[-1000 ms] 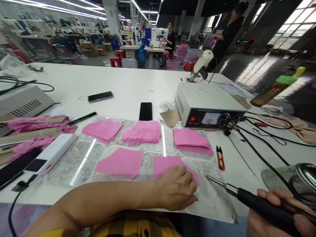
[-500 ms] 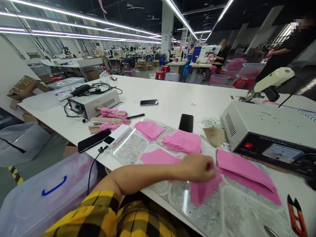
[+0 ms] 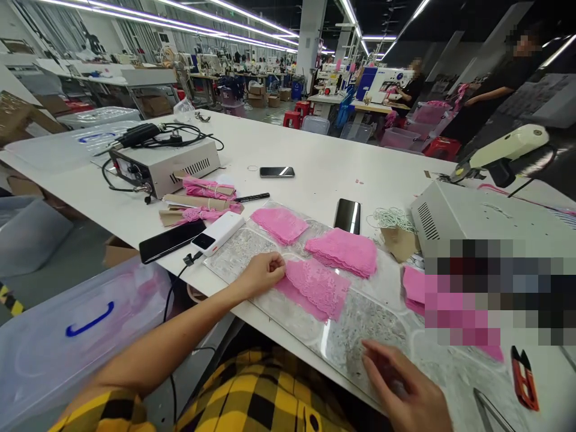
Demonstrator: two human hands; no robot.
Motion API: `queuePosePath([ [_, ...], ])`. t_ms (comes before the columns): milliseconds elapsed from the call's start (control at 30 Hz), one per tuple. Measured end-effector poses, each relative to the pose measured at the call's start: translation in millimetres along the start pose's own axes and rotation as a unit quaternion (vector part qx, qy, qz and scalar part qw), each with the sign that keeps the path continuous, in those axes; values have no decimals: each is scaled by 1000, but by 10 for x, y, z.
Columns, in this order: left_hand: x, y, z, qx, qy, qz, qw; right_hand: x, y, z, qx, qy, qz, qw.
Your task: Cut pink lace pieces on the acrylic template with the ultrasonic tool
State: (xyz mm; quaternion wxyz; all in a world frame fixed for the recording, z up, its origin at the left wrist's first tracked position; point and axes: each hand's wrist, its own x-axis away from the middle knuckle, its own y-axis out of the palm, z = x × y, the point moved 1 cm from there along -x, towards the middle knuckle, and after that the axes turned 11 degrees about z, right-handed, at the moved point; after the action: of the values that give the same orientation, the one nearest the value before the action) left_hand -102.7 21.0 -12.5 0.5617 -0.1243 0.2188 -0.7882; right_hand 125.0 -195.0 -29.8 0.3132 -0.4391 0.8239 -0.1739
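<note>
- Pinching the left corner of a pink, lace-patterned fabric piece (image 3: 323,285) in a narrow grip with the left hand (image 3: 264,276).
- Lying partly over a flat, plain pink fabric piece (image 3: 294,297), on a glossy, grey marbled sheet (image 3: 375,324), near its front edge.
- With the right hand (image 3: 407,390), showing a wide gap between thumb and fingers, at the sheet's front edge; cannot tell whether touching it.
- Just right of that hand, placed within view: a thin, V-shaped metal tool (image 3: 477,401), then orange-handled, dark-bladed thread snips (image 3: 523,381).
- Just behind the lace-patterned piece, set down: a pink, scalloped-edged fabric stack (image 3: 342,251).
</note>
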Motion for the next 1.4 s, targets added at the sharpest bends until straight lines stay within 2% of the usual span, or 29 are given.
queuePosePath([
  [100, -11, -14, -8, -13, 16, 2, 1000, -348, 290, -114, 38, -125, 0, 991],
  [200, -46, -29, -6, -28, 33, -5, 999, -521, 467, -123, 108, -194, -13, 975],
  [300, -69, -75, 0, -45, 46, -6, 998, -547, 510, -111, 133, -228, -10, 964],
  [533, 28, -240, -31, -105, 77, 8, 992, -560, 510, -233, 97, -268, -17, 958],
  [833, 144, -249, -128, -167, 116, 2, 979, -561, 591, -156, 81, -267, -40, 960],
  [1100, 190, -301, -114, -170, 131, -13, 977, -541, 546, -125, 53, -233, -69, 969],
  [1267, 194, -321, -119, -160, 132, -19, 978, -516, 563, -114, 43, -179, -109, 977],
  [1400, 190, -334, -111, -148, 130, -23, 980, -560, 544, -145, 35, -164, -137, 976],
])
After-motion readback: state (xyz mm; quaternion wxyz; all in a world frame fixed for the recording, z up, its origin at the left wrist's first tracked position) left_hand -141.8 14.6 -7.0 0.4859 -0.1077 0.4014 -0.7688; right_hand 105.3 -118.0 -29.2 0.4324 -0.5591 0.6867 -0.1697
